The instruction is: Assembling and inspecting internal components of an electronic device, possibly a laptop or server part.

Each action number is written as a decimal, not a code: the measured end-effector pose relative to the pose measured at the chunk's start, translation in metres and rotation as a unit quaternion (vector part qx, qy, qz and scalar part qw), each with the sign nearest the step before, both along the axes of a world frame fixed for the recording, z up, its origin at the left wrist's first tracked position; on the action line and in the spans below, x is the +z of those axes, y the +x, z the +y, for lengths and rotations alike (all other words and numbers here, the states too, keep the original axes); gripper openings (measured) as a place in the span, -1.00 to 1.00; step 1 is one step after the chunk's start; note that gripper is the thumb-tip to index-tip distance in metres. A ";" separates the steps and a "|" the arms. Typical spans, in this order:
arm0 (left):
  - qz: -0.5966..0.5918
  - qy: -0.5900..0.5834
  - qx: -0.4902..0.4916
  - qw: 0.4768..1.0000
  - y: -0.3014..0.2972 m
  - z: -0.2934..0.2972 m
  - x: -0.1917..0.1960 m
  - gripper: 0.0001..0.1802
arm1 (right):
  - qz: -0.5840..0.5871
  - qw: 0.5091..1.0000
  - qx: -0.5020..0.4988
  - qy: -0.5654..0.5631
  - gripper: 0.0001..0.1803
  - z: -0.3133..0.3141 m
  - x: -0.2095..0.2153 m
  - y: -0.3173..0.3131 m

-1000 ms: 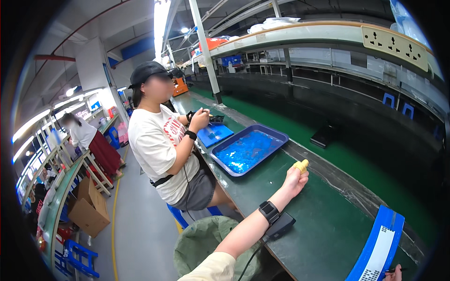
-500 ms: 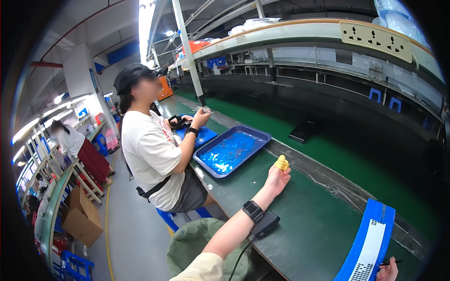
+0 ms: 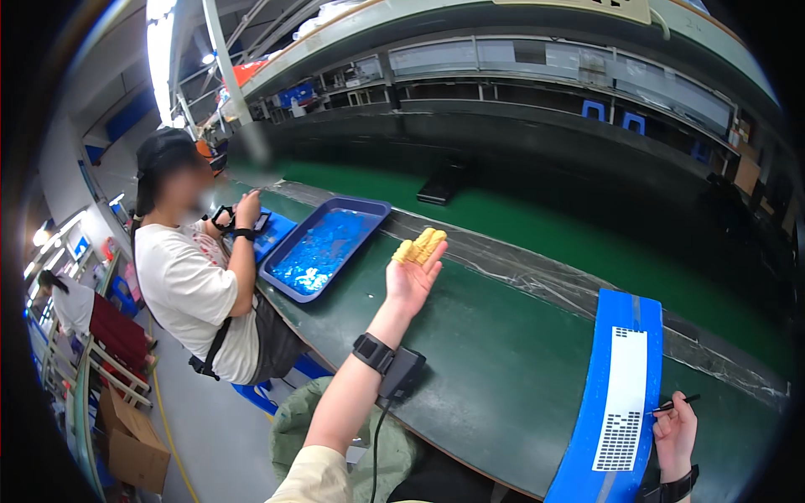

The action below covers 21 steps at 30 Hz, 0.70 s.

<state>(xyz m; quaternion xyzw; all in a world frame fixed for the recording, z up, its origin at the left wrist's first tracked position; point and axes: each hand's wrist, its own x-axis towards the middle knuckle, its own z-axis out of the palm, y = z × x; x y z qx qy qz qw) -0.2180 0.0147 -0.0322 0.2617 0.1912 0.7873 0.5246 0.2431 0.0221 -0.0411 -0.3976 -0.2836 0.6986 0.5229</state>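
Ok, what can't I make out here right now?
All in the head view:
Black pen-like tool in the right hand: tip too small to tell whether it touches the blue strip.
Blue pieces in the tray: glare and small size hide their shapes.
Green bin: left forearm covers part of its inside.
Co-worker's hand: too small to tell what it holds.
Cream socket strip: cut off by the top edge.

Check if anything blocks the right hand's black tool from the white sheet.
Nothing visible. The right hand holds the thin black tool at the right edge of the blue board; only bare blue margin separates its tip from the white sheet.
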 end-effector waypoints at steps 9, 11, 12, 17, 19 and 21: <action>0.003 -0.050 0.051 0.997 0.010 -0.001 0.006 -0.65 | -0.013 1.000 -0.005 0.001 -0.92 -0.006 0.006 0.000; -0.026 -0.052 0.059 0.997 0.008 0.002 0.000 -0.73 | -0.018 1.000 -0.005 -0.003 -0.92 -0.007 0.006 0.000; -0.054 -0.053 0.066 0.995 0.005 0.002 -0.003 -0.78 | -0.017 1.000 -0.003 -0.004 -0.92 -0.007 0.006 0.000; -0.044 -0.136 0.116 0.983 0.007 -0.002 -0.001 -0.65 | -0.018 1.000 -0.011 -0.010 -0.92 -0.008 0.007 0.002; -0.051 -0.154 0.130 0.978 0.006 -0.001 -0.003 -0.81 | -0.017 1.000 -0.007 -0.007 -0.92 -0.007 0.006 0.004; -0.008 -0.175 0.136 0.975 0.013 0.001 0.002 -0.91 | -0.017 1.000 -0.005 -0.005 -0.92 -0.005 0.004 0.005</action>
